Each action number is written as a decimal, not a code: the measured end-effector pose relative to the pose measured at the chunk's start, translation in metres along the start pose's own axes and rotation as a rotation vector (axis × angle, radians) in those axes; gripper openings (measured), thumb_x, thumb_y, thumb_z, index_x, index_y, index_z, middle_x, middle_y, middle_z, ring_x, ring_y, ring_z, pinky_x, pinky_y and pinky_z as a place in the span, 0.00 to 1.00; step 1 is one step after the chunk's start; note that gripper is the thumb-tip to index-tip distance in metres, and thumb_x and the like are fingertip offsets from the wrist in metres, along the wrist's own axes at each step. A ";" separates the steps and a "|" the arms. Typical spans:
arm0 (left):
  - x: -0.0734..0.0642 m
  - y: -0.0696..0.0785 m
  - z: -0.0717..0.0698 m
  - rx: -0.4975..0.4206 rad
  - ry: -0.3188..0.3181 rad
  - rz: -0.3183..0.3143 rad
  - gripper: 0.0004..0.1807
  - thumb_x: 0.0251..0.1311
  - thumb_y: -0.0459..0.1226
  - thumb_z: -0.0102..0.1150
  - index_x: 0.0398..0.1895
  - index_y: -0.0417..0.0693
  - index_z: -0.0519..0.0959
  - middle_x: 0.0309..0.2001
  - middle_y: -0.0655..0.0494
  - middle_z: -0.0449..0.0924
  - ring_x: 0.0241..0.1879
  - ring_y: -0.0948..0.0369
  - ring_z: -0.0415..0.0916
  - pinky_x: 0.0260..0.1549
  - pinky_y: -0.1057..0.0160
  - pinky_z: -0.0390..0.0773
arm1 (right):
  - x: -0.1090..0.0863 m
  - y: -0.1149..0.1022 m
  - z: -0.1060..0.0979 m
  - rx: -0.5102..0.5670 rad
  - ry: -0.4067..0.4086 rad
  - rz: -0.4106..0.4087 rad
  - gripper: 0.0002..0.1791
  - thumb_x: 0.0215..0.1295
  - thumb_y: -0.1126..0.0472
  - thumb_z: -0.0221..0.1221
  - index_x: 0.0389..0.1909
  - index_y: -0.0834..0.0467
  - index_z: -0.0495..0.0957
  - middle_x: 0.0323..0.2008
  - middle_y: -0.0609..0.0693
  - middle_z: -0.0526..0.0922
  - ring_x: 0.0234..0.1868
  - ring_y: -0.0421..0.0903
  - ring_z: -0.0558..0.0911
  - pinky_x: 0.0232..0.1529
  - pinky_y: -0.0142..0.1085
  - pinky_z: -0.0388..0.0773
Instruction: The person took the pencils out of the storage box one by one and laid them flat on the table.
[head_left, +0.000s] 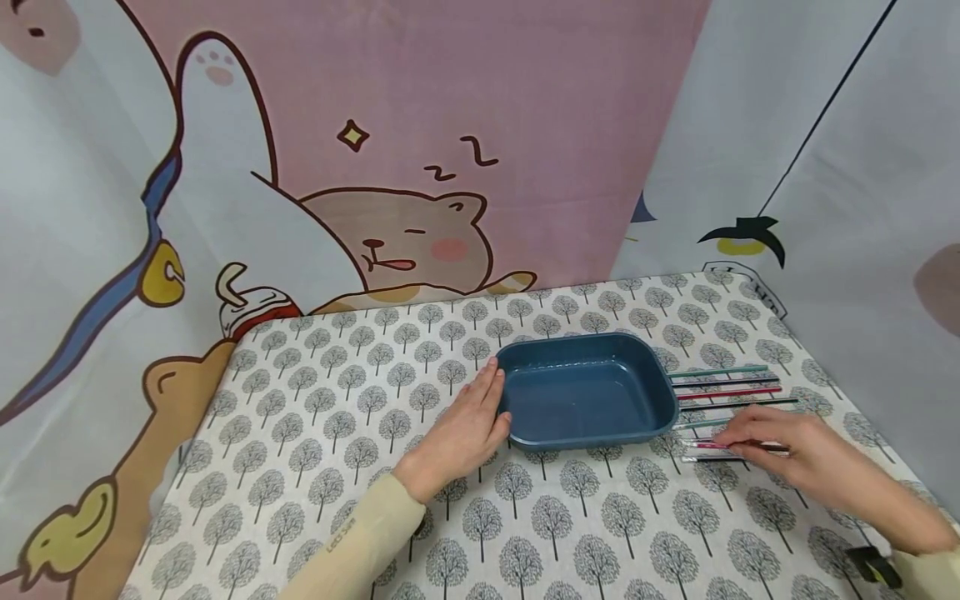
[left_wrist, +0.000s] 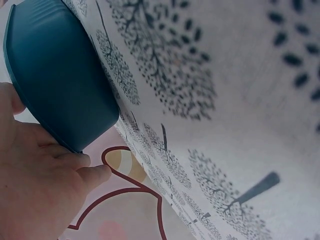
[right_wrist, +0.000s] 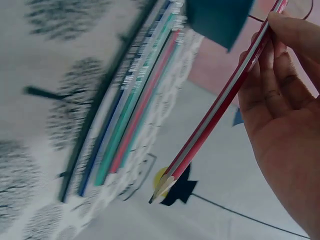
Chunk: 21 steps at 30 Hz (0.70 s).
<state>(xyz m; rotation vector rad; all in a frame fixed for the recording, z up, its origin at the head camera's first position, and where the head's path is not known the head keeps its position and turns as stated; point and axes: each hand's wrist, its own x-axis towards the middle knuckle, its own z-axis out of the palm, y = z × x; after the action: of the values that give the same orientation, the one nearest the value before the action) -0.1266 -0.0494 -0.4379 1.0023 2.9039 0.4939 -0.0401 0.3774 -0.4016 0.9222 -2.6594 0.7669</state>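
Observation:
A dark blue rectangular tray [head_left: 592,443] sits on the table with its open side up. My left hand [head_left: 459,423] rests against its left end, the fingers fairly straight along the wall and rim [left_wrist: 30,107]. Right of the tray, my right hand [head_left: 798,446] pinches a red pencil with a pale stripe [right_wrist: 215,110] between thumb and fingers. Its sharpened tip points away from the hand in the right wrist view. Several more pencils, among them a red pencil [head_left: 731,394] and a green pencil [right_wrist: 114,159], lie side by side near that hand.
A white cloth with printed trees [head_left: 322,467] covers the table. Behind it hangs a pink cartoon backdrop [head_left: 555,150], with a pale curtain [head_left: 862,208] along the right side. The pencils' left ends lie close to the tray's right end.

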 end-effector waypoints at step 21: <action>-0.001 0.000 0.000 0.006 0.006 0.006 0.36 0.74 0.50 0.33 0.76 0.37 0.44 0.76 0.49 0.26 0.75 0.56 0.31 0.69 0.49 0.52 | -0.036 0.019 0.022 0.057 -0.034 0.027 0.31 0.41 0.81 0.68 0.42 0.45 0.85 0.40 0.39 0.81 0.38 0.33 0.79 0.33 0.17 0.71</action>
<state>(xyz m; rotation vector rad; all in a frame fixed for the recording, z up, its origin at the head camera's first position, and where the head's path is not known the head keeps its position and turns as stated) -0.1257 -0.0498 -0.4374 1.0128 2.9103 0.4889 -0.0246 0.3970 -0.4409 0.9239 -2.6973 0.8452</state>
